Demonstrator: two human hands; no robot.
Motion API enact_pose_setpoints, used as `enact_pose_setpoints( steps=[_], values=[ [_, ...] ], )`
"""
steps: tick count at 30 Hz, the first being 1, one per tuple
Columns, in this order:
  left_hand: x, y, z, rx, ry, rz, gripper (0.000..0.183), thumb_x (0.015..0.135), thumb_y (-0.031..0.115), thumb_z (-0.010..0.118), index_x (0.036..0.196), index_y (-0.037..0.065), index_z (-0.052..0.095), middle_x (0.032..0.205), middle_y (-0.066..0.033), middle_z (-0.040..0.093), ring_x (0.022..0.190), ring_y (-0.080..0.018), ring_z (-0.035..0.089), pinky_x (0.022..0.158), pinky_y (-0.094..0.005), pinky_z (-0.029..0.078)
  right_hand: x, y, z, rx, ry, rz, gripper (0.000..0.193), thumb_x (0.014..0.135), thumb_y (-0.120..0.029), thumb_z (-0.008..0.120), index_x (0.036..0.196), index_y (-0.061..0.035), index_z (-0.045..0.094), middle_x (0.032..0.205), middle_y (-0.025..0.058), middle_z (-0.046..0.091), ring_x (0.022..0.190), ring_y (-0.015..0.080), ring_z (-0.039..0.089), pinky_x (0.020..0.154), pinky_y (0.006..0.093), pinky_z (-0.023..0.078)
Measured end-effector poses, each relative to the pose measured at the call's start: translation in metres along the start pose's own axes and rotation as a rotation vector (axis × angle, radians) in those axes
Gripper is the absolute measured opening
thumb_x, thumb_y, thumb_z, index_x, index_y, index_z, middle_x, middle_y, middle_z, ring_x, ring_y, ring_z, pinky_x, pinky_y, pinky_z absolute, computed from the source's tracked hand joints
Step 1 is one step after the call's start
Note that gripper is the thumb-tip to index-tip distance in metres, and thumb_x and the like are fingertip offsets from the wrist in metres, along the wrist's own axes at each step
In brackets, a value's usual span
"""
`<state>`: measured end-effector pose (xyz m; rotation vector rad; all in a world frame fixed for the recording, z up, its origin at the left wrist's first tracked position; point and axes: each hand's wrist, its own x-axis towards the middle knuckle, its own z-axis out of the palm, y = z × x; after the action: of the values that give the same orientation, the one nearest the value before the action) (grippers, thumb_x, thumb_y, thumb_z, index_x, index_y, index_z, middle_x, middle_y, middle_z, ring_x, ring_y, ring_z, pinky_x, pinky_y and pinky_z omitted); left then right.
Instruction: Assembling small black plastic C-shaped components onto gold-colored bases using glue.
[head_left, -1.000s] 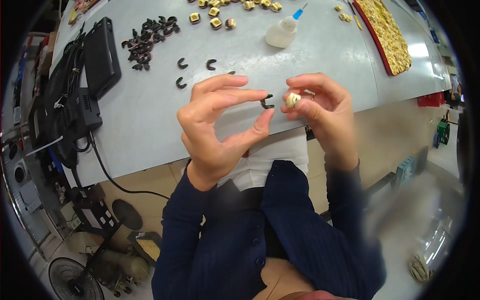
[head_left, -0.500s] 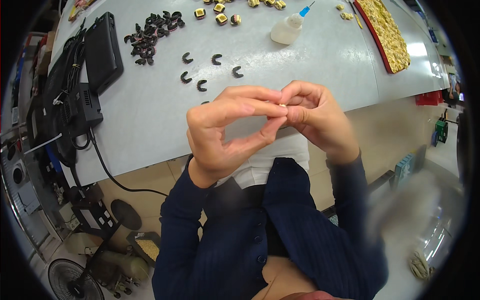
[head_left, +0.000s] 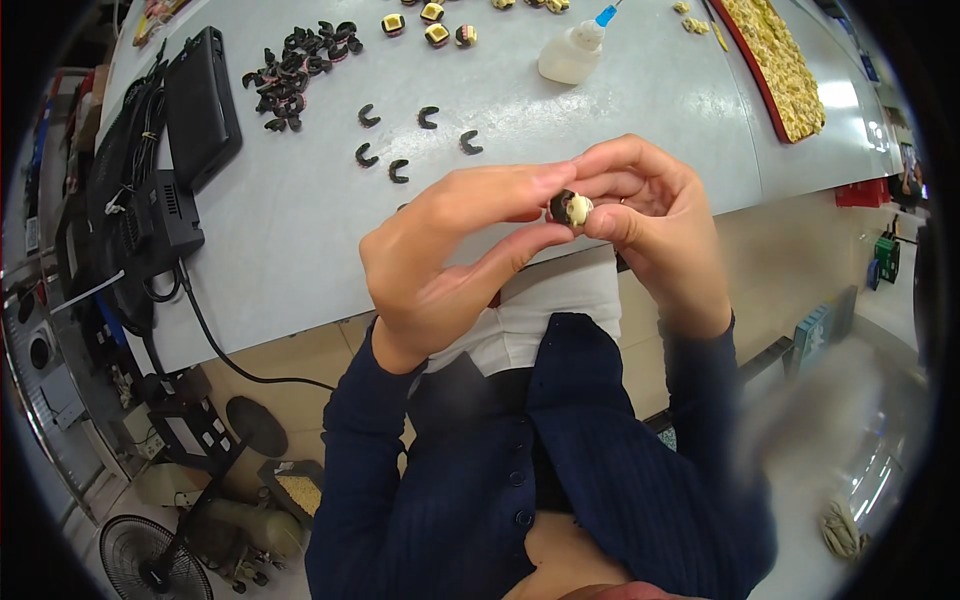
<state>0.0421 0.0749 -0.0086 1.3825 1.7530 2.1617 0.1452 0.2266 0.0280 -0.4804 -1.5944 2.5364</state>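
Above the table's near edge, my left hand (head_left: 455, 235) and my right hand (head_left: 655, 225) meet at their fingertips. Between them is a small rounded black-and-cream piece (head_left: 572, 208) with some pink on it. The left thumb and fingers pinch its black side; the right thumb and fingers grip the cream side, partly hiding it. Just beyond my hands lie several loose black U-shaped pieces (head_left: 428, 118). A pile of similar black pieces with pink edges (head_left: 290, 75) sits farther left. Several cream-and-black rounded pieces (head_left: 437, 34) stand at the far side.
A translucent squeeze bottle (head_left: 570, 55) with a blue needle tip stands beyond my right hand. At far right lies a red-edged tray (head_left: 770, 70) full of cream pieces. A black box-shaped device (head_left: 203, 108) and cables occupy the table's left side.
The rounded piece, mostly hidden by my fingers before, now shows its black and cream sides. My left fingertips have spread around it and my right hand has turned slightly.
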Motion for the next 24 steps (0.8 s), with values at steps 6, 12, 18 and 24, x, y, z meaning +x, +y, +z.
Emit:
enact_pose_setpoints(
  steps=[6,12,18,24],
  values=[
    [0.002,-0.004,-0.002,0.069,-0.033,0.044,0.041,0.063,-0.006,0.08,0.101,-0.001,0.066,0.096,-0.0115,0.071,0.09,-0.0272,0.068,0.078,-0.0336,0.055,-0.002,-0.004,0.003,-0.098,0.01,-0.05,0.034,0.083,0.003,0.069,0.114,0.0073,0.057,0.101,0.0182,0.068,0.093,0.0192,0.068,0.083,0.0286,0.056],
    [0.001,-0.004,-0.009,0.107,-0.04,0.076,0.051,0.067,-0.008,0.079,0.111,-0.001,0.055,0.093,-0.0182,0.07,0.1,-0.0301,0.063,0.089,-0.0412,0.051,0.0,0.001,-0.001,-0.05,0.036,-0.06,0.03,0.081,0.0,0.071,0.108,0.0079,0.061,0.114,0.0203,0.063,0.094,0.0234,0.067,0.086,0.0331,0.055],
    [-0.003,-0.003,-0.009,0.119,-0.049,0.073,0.053,0.067,-0.003,0.081,0.112,-0.001,0.054,0.093,-0.017,0.071,0.101,-0.0296,0.063,0.089,-0.0417,0.05,0.001,0.013,-0.006,0.125,-0.021,0.009,0.036,0.077,-0.021,0.079,0.101,0.0013,0.065,0.1,0.0125,0.066,0.083,0.0158,0.065,0.074,0.0272,0.054],
    [-0.004,0.0,-0.008,0.136,-0.048,0.052,0.055,0.065,-0.004,0.081,0.112,0.0,0.054,0.09,-0.0166,0.071,0.101,-0.0282,0.062,0.089,-0.041,0.05,-0.002,0.009,-0.004,0.067,-0.048,0.077,0.025,0.08,-0.006,0.073,0.101,0.0056,0.067,0.096,0.0157,0.069,0.087,0.0186,0.067,0.081,0.0304,0.054]
  ],
)
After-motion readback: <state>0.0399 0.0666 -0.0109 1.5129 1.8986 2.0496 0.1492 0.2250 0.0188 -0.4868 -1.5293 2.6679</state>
